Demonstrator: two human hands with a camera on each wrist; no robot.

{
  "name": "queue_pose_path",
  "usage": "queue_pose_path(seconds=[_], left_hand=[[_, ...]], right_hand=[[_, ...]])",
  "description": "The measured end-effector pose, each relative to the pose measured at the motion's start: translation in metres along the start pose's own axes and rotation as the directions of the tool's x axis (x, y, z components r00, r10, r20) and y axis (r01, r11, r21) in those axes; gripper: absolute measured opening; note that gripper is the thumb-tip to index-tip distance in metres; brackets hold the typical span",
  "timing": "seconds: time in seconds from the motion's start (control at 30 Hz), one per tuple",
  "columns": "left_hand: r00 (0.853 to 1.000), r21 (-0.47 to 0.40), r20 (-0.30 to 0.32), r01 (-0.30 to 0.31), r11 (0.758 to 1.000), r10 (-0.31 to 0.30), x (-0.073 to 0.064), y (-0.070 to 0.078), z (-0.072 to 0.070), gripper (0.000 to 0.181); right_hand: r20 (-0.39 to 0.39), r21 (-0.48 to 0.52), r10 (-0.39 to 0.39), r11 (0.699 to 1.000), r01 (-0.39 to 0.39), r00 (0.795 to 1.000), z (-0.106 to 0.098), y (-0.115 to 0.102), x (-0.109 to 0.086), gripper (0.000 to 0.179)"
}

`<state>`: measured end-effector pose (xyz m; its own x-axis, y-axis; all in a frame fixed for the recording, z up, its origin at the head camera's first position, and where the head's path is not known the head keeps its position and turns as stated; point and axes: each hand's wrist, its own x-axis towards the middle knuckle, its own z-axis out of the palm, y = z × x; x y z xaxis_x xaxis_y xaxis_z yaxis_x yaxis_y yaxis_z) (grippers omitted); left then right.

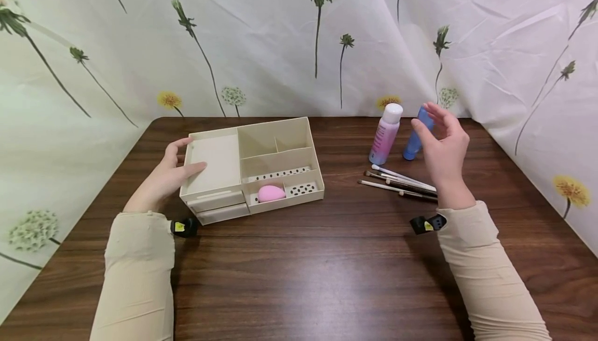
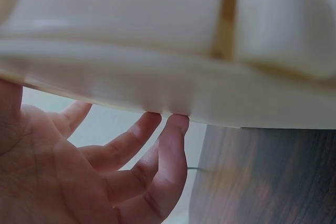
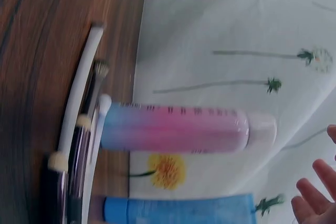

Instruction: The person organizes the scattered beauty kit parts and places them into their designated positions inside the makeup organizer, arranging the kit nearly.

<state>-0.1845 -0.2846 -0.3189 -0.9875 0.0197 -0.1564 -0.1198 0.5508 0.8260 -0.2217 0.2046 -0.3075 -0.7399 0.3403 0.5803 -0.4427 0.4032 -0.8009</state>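
Observation:
My left hand [image 1: 161, 181] grips the left side of a cream desktop organizer [image 1: 216, 162]. Its thumb lies over the top panel, and in the left wrist view the fingertips touch the outer wall. A pink makeup sponge [image 1: 271, 193] sits in a front compartment. My right hand [image 1: 448, 151] is raised beside a blue tube [image 1: 413, 145], fingers loosely bent and holding nothing. The right wrist view has its fingertips apart from the tube [image 3: 184, 211]. To the tube's left stands a pink-and-blue bottle [image 1: 384, 137] with a white cap. Several makeup brushes [image 1: 380, 185] lie in front.
Drawers [image 1: 219, 211] form the organizer's lower left front, with divided compartments to their right. The brown wooden table [image 1: 299, 278] runs back to a white curtain [image 1: 275, 35] printed with flowers. Wrist cameras are strapped at both sleeves.

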Motion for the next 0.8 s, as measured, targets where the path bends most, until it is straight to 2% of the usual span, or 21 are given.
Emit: queue_pose_path(seconds=[0.23,0.4,0.57,0.67,0.8], left_hand=[[1.000,0.013,-0.006,-0.004,1.000,0.004,0.000,-0.002,0.000,0.081],[1.000,0.009,-0.003,-0.003,1.000,0.003,0.000,-0.002,-0.001,0.082],[1.000,-0.004,0.005,0.004,1.000,-0.004,0.000,-0.001,-0.001,0.080],[1.000,-0.003,0.009,0.002,1.000,-0.002,-0.001,-0.001,-0.001,0.081],[1.000,-0.005,0.011,-0.002,1.000,0.002,0.000,-0.002,-0.001,0.080]], right_hand=[[-0.050,-0.027,0.130,0.991,-0.131,0.990,-0.007,0.016,0.006,0.043],[-0.029,-0.047,0.203,0.978,-0.204,0.979,-0.008,0.024,0.010,0.053],[-0.008,-0.054,0.287,0.956,-0.287,0.958,-0.008,0.031,0.014,0.059],[-0.011,-0.068,0.317,0.946,-0.317,0.948,-0.009,0.034,0.016,0.063],[-0.019,-0.085,0.322,0.943,-0.323,0.946,-0.009,0.038,0.017,0.065]])
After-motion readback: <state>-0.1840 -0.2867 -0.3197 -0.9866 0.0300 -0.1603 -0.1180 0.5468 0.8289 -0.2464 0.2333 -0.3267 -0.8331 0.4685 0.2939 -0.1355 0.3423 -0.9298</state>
